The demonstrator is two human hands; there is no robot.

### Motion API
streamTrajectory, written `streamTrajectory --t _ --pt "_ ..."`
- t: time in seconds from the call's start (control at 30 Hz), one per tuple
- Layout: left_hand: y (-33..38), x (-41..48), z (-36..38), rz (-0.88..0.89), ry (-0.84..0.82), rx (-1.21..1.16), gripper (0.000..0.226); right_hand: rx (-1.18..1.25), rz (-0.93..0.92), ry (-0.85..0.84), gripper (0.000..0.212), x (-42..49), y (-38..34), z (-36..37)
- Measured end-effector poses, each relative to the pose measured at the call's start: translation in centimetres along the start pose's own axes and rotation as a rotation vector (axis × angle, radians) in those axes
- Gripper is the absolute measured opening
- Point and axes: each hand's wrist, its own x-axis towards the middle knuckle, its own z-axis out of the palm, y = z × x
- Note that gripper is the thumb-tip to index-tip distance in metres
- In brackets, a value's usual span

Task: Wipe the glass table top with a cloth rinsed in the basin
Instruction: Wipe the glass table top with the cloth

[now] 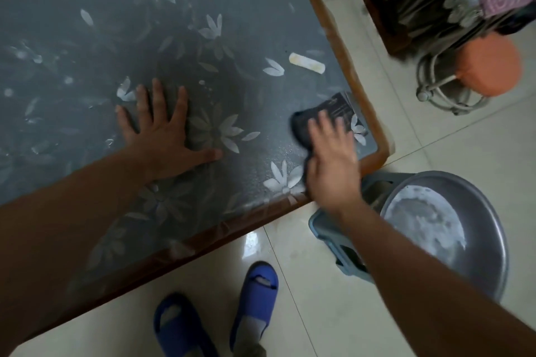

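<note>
The glass table top (121, 23) is dark grey with a white flower pattern and a brown wooden rim. My left hand (162, 136) lies flat on the glass with its fingers spread. Near the table's right corner, my right hand (330, 159) presses a dark cloth (301, 127) onto the glass with straight fingers; most of the cloth is hidden under the hand. A grey metal basin (490, 229) with foamy water stands on a grey plastic stool (324, 229) beside that corner.
A pale strip (307, 63) and a dark card (339, 106) lie on the glass near the right edge. An orange-topped stool with a metal frame (490, 66) and dark furniture (406, 0) stand beyond the table. My feet in blue slippers (252, 304) stand on pale floor tiles.
</note>
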Motion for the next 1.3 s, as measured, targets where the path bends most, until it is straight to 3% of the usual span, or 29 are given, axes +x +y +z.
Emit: streamTrajectory --t 0.07,0.17,0.27,0.33,0.43,0.53,0.67,0.7,0.77,0.9,1.1,1.2,1.3 --pt "0.1 0.0 0.0 -0.003 0.002 0.009 0.132 0.014 0.145 0.048 0.068 2.1 3.3 -0.9" --pt "0.2 0.0 -0.2 -0.013 -0.005 0.028 0.133 0.070 0.210 0.095 0.069 1.2 1.3 -0.1" --pt "0.2 0.0 -0.3 -0.017 -0.005 0.021 0.134 0.051 -0.017 -0.014 0.068 -2.6 -2.0 0.6" --pt "0.3 -0.1 -0.4 -0.023 -0.009 0.037 0.133 0.030 -0.143 -0.085 0.067 -1.8 0.1 -0.4" --pt "0.5 -0.2 -0.4 -0.015 0.006 0.033 0.133 0.023 0.071 0.010 0.066 3.9 5.1 -1.8" --pt "0.6 -0.4 -0.6 -0.011 0.008 0.032 0.132 0.007 0.197 0.068 0.067 5.8 1.0 -1.1" --pt "0.6 -0.4 -0.7 -0.017 -0.012 0.028 0.129 -0.023 -0.443 -0.104 0.066 1.7 -9.0 2.3" --pt "0.5 -0.4 -0.8 -0.021 -0.022 0.025 0.130 -0.027 -0.524 -0.143 0.066 2.4 -9.7 2.6" --pt "0.4 -0.2 -1.0 -0.009 -0.033 0.003 0.132 -0.049 -0.500 -0.115 0.066 7.1 -9.7 2.5" --pt "0.1 -0.2 -1.1 0.021 -0.066 -0.023 0.127 0.039 -0.219 -0.099 0.067 17.5 -10.5 0.7" --pt "0.1 -0.3 -2.1 0.027 -0.106 -0.051 0.103 0.009 -0.543 -0.196 0.064 11.6 -12.8 1.6" --pt "-1.8 0.1 -3.8 0.036 0.127 -0.106 0.080 0.052 -0.498 -0.190 0.062 11.9 -12.7 1.6" --pt "-6.4 4.1 -6.3 -0.028 0.378 -0.110 0.079 -0.010 -0.483 -0.208 0.060 12.0 -13.2 1.9"
